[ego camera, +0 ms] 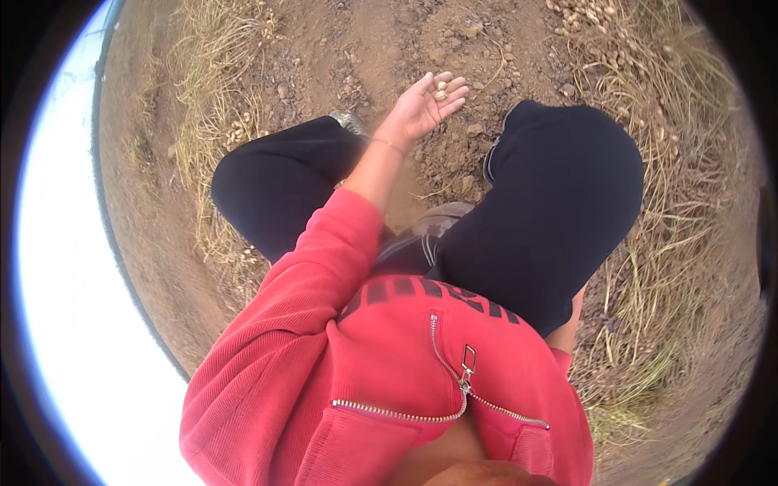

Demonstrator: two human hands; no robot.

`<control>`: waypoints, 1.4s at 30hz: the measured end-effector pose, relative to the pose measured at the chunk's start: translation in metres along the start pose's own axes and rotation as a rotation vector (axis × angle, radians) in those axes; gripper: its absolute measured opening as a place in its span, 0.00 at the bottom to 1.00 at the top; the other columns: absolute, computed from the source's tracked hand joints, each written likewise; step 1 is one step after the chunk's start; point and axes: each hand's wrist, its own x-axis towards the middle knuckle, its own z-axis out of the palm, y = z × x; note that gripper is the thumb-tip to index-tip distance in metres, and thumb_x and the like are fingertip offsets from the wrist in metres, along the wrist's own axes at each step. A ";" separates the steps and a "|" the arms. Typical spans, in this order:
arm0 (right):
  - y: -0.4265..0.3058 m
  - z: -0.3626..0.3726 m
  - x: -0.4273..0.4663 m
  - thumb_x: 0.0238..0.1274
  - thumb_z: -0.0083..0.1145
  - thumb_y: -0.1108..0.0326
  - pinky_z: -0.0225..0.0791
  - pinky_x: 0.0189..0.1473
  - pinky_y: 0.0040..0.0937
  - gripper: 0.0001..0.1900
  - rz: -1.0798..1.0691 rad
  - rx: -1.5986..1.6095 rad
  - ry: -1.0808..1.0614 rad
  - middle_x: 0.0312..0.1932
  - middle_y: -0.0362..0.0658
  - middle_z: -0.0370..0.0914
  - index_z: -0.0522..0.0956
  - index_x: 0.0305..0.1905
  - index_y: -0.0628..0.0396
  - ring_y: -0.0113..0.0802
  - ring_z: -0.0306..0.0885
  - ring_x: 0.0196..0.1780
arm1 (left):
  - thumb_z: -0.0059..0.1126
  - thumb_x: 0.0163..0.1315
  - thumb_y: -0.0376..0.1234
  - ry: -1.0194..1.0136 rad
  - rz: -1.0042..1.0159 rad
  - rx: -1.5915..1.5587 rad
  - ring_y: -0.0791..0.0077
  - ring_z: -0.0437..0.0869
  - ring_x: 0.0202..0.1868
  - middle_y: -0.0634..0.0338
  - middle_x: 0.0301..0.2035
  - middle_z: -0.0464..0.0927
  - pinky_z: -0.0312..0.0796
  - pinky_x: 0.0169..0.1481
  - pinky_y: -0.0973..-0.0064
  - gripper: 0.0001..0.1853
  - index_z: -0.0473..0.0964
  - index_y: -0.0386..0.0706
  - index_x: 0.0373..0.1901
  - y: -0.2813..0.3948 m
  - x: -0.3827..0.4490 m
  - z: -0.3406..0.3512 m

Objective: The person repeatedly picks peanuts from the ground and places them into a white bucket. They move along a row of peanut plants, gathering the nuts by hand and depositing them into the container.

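My left hand (428, 103) is stretched out over the soil between my knees, palm up, fingers extended. A couple of peanut pods (441, 95) rest on its fingers. My right hand is hidden behind my right thigh; only a bit of bare forearm (566, 328) shows beside it, close to the pulled plants on the right. Peanut plants with dry stems (656, 200) lie along that side, with clusters of pods (598, 15) among them at the upper right. More pods (236, 132) show in the plants just beyond my left knee.
My bent legs in dark trousers (565, 182) flank a strip of brown, cloddy soil (377, 48). Another row of dry plants (213, 67) runs along the left. A shoe (347, 121) shows by the left shin. A rounded brownish object (447, 215) is partly visible between my thighs.
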 end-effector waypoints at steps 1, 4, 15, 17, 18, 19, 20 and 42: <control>-0.008 0.008 0.003 0.65 0.53 0.73 0.70 0.39 0.23 0.12 -0.004 -0.024 -0.022 0.44 0.42 0.78 0.80 0.51 0.57 0.22 0.74 0.37 | 0.39 0.77 0.43 0.003 0.005 -0.013 0.52 0.71 0.64 0.43 0.63 0.66 0.69 0.69 0.57 0.25 0.58 0.35 0.66 0.000 0.002 0.001; -0.033 0.040 0.013 0.66 0.52 0.73 0.69 0.39 0.23 0.11 -0.023 -0.111 -0.095 0.43 0.41 0.78 0.80 0.50 0.57 0.22 0.73 0.36 | 0.42 0.76 0.43 0.030 -0.005 -0.051 0.54 0.74 0.61 0.44 0.59 0.70 0.70 0.67 0.57 0.21 0.65 0.36 0.59 -0.003 0.013 -0.006; -0.141 0.244 0.081 0.66 0.52 0.71 0.68 0.35 0.22 0.11 -1.048 -0.828 -0.831 0.39 0.39 0.79 0.81 0.49 0.56 0.20 0.70 0.31 | 0.52 0.71 0.36 0.258 0.041 0.642 0.86 0.70 0.25 0.72 0.24 0.70 0.62 0.26 0.86 0.06 0.76 0.46 0.43 -0.027 0.088 -0.074; -0.157 0.289 0.096 0.66 0.51 0.67 0.64 0.30 0.22 0.11 -0.170 -0.754 -0.585 0.32 0.34 0.78 0.81 0.48 0.56 0.19 0.66 0.27 | 0.52 0.71 0.34 0.270 0.040 0.787 0.87 0.70 0.25 0.72 0.26 0.72 0.62 0.26 0.87 0.08 0.78 0.45 0.47 -0.031 0.117 -0.065; -0.161 0.312 0.103 0.66 0.51 0.67 0.62 0.29 0.22 0.11 -0.179 -0.818 -0.568 0.31 0.34 0.78 0.81 0.48 0.55 0.18 0.66 0.26 | 0.52 0.71 0.34 0.317 -0.010 0.747 0.87 0.70 0.24 0.72 0.27 0.73 0.62 0.26 0.87 0.10 0.78 0.45 0.49 -0.033 0.130 -0.057; -0.164 0.335 0.111 0.67 0.50 0.66 0.61 0.28 0.21 0.11 -0.184 -0.880 -0.553 0.29 0.33 0.78 0.81 0.47 0.55 0.18 0.65 0.26 | 0.52 0.71 0.34 0.346 -0.038 0.706 0.88 0.70 0.24 0.71 0.28 0.74 0.61 0.26 0.87 0.11 0.78 0.45 0.51 -0.032 0.145 -0.048; -0.167 0.359 0.120 0.67 0.50 0.66 0.62 0.28 0.22 0.11 -0.241 -0.928 -0.579 0.29 0.34 0.78 0.81 0.48 0.55 0.19 0.66 0.26 | 0.53 0.70 0.34 0.347 0.020 0.852 0.88 0.70 0.25 0.71 0.29 0.77 0.61 0.26 0.87 0.11 0.79 0.45 0.50 -0.030 0.165 -0.037; -0.302 0.452 0.179 0.63 0.60 0.59 0.71 0.49 0.30 0.17 -1.106 -1.492 0.354 0.56 0.45 0.71 0.78 0.54 0.51 0.36 0.75 0.45 | 0.49 0.68 0.45 -0.099 0.312 1.965 0.56 0.87 0.37 0.48 0.32 0.84 0.78 0.41 0.62 0.17 0.78 0.43 0.44 0.017 0.395 0.108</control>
